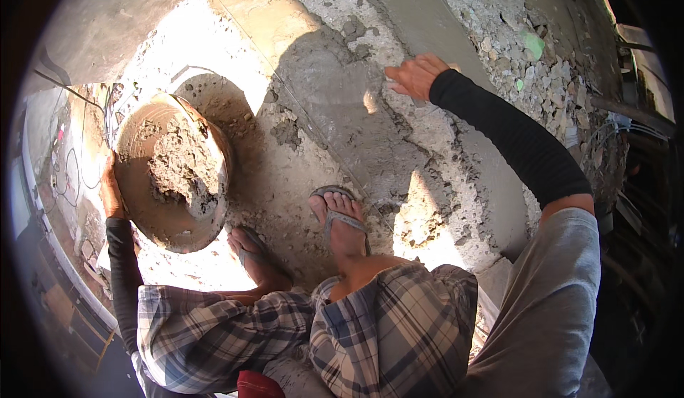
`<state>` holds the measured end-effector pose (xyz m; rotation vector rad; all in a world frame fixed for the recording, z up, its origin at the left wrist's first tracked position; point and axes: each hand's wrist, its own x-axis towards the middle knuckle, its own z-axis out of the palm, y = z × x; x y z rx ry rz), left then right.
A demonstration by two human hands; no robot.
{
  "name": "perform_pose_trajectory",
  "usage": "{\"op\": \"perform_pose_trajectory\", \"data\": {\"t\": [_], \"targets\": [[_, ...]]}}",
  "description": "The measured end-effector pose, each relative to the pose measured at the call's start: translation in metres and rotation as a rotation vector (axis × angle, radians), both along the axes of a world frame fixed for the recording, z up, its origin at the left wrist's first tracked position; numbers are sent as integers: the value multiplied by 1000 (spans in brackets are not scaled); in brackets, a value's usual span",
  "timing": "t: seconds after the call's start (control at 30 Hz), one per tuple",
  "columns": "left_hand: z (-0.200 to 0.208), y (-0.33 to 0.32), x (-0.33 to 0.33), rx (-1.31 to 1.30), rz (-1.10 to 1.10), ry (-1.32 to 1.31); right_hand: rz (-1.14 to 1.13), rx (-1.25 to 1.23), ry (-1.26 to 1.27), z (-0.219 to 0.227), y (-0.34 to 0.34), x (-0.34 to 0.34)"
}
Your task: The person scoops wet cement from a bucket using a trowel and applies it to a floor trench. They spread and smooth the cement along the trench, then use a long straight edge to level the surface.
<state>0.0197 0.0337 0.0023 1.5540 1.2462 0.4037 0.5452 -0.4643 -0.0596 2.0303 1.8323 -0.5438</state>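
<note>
A round bucket (219, 141), its rim smeared with mud, leans on the left with a lump of wet grey mortar (182, 159) inside. My left hand (110, 188) grips its outer left side. Ahead and to the right, my right hand (419, 76) is closed low over the ground, with curled fingers. A small greyish edge shows beneath it, but what it holds is mostly hidden. Beneath and left of that hand spreads a patch of damp mortar (335, 91). Farther right runs a smoother grey mortar strip (491, 177).
A thin taut string (260, 50) crosses the ground diagonally. Broken rubble (559, 84) lies beyond the strip, with a green scrap (533, 44) on it. My sandalled feet (342, 216) stand on rough ground beside the bucket. Loose cables (71, 170) hang or lie at far left.
</note>
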Motion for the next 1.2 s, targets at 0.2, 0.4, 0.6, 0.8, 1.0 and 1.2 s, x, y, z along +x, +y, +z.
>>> {"op": "perform_pose_trajectory", "data": {"t": [0.2,0.4,0.6,0.8,1.0,1.2], "targets": [[-8,-2,7,-14,-18,-11,-173,187,19,-38,94,51],[-7,-3,10,-24,-6,0,-438,-243,464,-10,75,6],[-10,37,-20,14,-35,6,-288,-331,466,-1,-51,-53],[-35,34,-31,6,-93,-42,-362,-521,354,37,-161,-125],[-36,38,-38,-34,-103,-5,-419,-527,344,42,-264,-163],[-26,35,-29,-230,-46,-81,-284,-578,302,59,-353,-130]]}}
